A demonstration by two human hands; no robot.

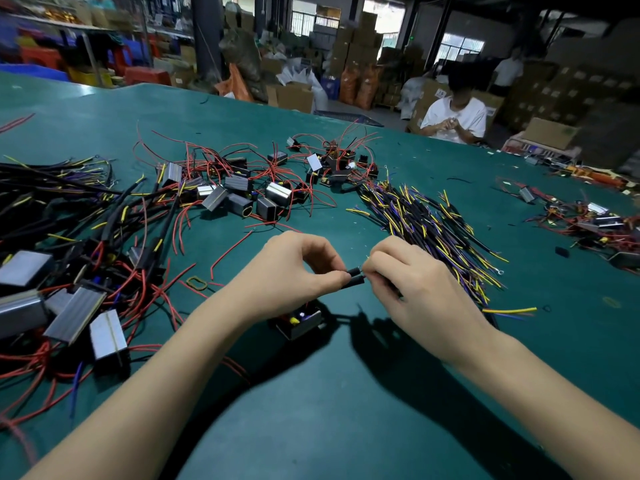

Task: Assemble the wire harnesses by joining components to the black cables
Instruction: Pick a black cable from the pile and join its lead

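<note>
No legible text, brand, number or sign found. White labels on the cardboard boxes [439,93] stacked behind the desk [381,393] carry dark marks, too small and blurred to read. Metal-cased components [278,194] show no readable marking.

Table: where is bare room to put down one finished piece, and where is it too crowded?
The green table is bare between the forearms, near the front edge, and far left beyond the red-wire modules. Crowded: finished harnesses at left, black cables at right, and the small box under the left hand.
</note>
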